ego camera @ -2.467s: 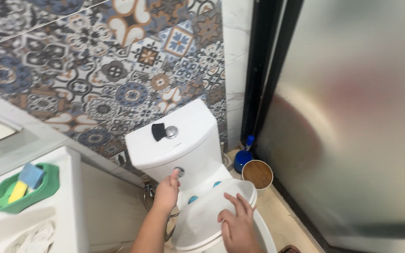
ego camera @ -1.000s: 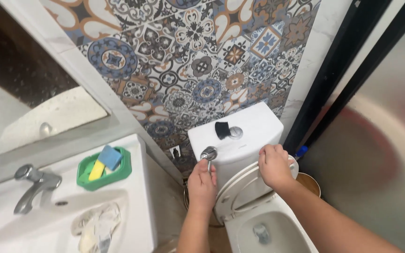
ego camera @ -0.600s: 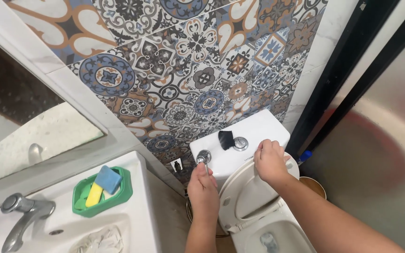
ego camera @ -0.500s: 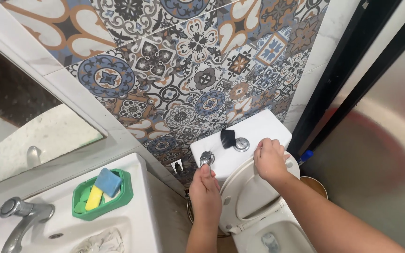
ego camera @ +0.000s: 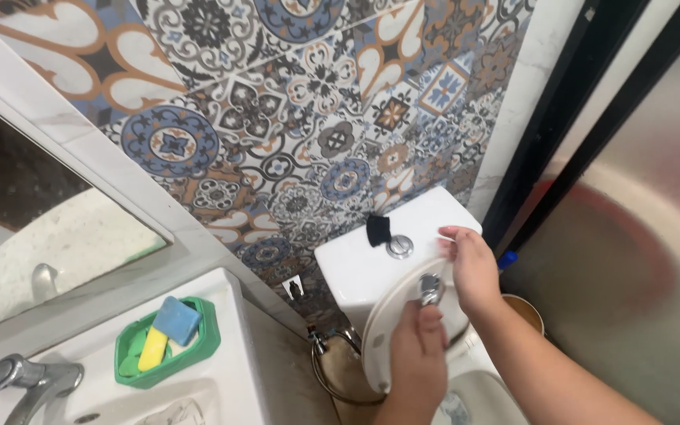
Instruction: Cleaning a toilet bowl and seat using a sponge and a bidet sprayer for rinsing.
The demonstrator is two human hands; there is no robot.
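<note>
My left hand (ego camera: pixel 419 358) is closed around a chrome hand sprayer (ego camera: pixel 430 289), whose head points up in front of the raised white toilet lid (ego camera: pixel 391 315). My right hand (ego camera: pixel 472 269) grips the lid's upper right edge and holds it upright against the white tank (ego camera: pixel 352 267). On the tank top sit a round chrome flush button (ego camera: pixel 400 246) and a small black piece (ego camera: pixel 377 230). A little of the bowl (ego camera: pixel 474 397) shows below the lid.
A metal hose (ego camera: pixel 332 370) loops at the wall left of the toilet. A white sink (ego camera: pixel 230 370) at lower left carries a green dish (ego camera: pixel 168 341) with sponges and a chrome tap (ego camera: pixel 29 382). A frosted, black-framed door (ego camera: pixel 631 197) stands right, with a brown bin (ego camera: pixel 525 311) beside it.
My left hand has carried the sprayer from the tank's left side to in front of the lid. The lid stands more upright under my right hand. The view has shifted slightly.
</note>
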